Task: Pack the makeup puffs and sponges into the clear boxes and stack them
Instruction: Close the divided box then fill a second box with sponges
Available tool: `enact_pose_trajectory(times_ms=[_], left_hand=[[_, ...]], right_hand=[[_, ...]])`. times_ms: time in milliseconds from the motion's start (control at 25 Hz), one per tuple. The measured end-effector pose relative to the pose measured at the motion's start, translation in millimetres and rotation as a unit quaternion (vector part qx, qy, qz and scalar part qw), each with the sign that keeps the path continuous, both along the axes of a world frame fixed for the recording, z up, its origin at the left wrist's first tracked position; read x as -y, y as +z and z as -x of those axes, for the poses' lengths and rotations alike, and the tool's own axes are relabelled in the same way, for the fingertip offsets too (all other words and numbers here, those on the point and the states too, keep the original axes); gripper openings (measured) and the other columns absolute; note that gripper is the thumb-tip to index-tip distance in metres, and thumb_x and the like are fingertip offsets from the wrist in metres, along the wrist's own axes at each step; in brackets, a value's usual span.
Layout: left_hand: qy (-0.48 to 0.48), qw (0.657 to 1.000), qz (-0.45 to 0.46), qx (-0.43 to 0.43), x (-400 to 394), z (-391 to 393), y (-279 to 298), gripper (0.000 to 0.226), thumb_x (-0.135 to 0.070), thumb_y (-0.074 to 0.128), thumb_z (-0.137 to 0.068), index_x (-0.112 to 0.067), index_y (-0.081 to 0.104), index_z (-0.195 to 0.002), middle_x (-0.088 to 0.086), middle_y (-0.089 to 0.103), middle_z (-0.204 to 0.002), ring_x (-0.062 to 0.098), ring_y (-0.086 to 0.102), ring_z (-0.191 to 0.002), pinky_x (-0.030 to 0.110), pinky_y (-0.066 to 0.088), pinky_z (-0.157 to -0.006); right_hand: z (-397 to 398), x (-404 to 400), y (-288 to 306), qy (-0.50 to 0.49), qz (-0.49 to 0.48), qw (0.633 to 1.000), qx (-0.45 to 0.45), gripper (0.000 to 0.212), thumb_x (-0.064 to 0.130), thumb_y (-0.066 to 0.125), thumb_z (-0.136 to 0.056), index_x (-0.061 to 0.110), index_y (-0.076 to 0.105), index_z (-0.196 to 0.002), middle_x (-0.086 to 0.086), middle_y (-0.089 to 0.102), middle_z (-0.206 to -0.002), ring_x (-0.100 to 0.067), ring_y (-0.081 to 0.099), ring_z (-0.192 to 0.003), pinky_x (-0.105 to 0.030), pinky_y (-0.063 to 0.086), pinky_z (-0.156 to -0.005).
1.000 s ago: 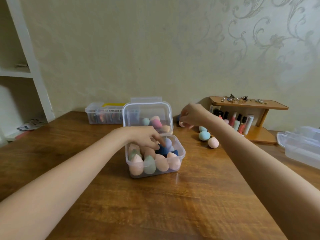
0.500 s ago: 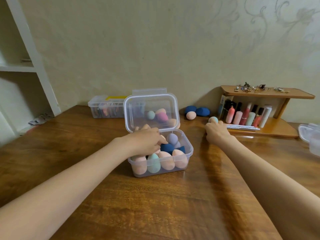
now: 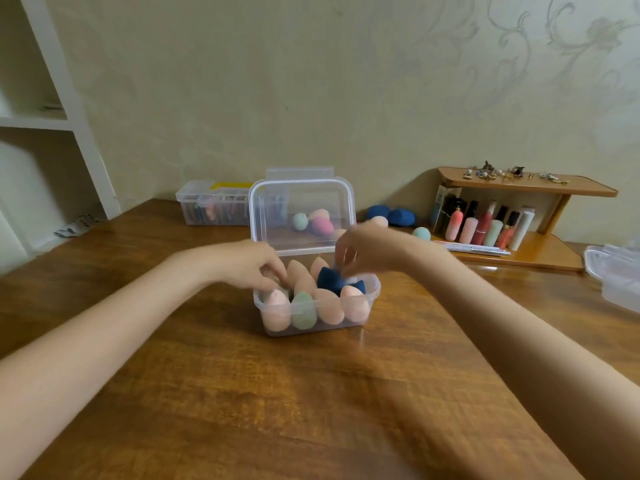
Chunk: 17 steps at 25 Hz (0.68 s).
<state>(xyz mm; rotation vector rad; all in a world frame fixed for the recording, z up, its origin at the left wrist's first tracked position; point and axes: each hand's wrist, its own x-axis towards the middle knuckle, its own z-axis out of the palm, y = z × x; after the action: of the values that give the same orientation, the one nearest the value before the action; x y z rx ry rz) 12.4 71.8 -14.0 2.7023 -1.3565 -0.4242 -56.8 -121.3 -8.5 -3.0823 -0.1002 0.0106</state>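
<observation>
The small clear plastic box (image 3: 317, 315) with its hinged lid (image 3: 301, 216) standing open sits mid-counter (image 3: 311, 403), nearly full of peach, green and navy teardrop sponges. The left hand (image 3: 254, 268) reaches into the box's left side, fingertips pressing among the sponges there. The right hand (image 3: 363, 252) hovers over the box's right rear corner; its fingers are blurred, so I cannot tell whether they grip anything. The navy blue sponge (image 3: 329, 280) rides high in the box. Pushing more in could pop neighbours out or stop the lid closing. Behind the box, 2 navy sponges (image 3: 391, 214) and a mint one (image 3: 421, 233) remain unpacked.
</observation>
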Motion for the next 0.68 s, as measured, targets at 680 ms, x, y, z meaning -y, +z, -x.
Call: enact_pose_trajectory(times_ms=[680], left_hand=[[-0.007,0.996,0.057,0.072,4,-2,-34,0.033,-0.012,0.051,-0.090,-0.024,0.058,-0.120,0.000,0.047,-0.126,0.020,0.039,-0.119,0.032,0.038,-0.098]], right_hand=[[-4,-23,-31,-0.013,-0.017,1.000,-0.019,0.023,0.017,0.060,-0.089,0.007,0.060,-0.109,-0.002,0.055,-0.089,-0.016,0.051,-0.078,-0.018,0.040,-0.058]])
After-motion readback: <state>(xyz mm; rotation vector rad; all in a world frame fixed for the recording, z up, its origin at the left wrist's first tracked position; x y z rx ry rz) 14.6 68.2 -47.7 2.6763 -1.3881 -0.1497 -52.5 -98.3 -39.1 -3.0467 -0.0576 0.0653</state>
